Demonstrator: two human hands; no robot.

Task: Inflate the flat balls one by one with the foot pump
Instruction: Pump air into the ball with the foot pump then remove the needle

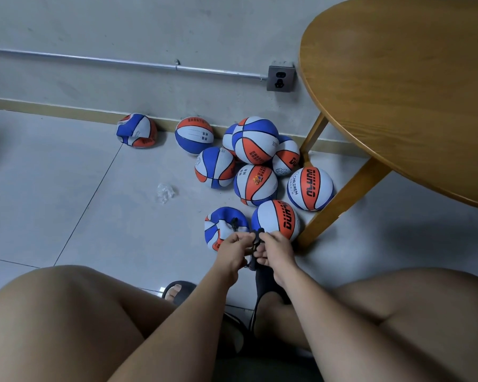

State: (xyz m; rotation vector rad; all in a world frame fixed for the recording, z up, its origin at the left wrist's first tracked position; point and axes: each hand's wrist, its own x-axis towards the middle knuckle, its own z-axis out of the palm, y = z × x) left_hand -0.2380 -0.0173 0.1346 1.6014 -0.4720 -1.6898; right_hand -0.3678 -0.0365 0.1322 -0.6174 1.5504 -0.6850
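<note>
A round wooden table [398, 92] is standing at the right, with inflated balls [255, 140] clustering on the floor by its legs. The near flat ball [221, 224] is lying just beyond the hands, while the far flat ball [136, 130] is resting against the far wall, left. The left hand [233, 252] and right hand [273, 250] are both pinching a small black pump fitting [257, 237] between them, fingers curled.

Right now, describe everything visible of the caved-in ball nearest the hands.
The deflated basketball is small, with blue, orange and pale panels, dark seams and a rubbery look. Its top is caved in and creased. It lies on the tiled floor, just left of an inflated ball. A black hose runs from its dent to where the left hand and right hand pinch it. The left hand covers its near edge.
</note>
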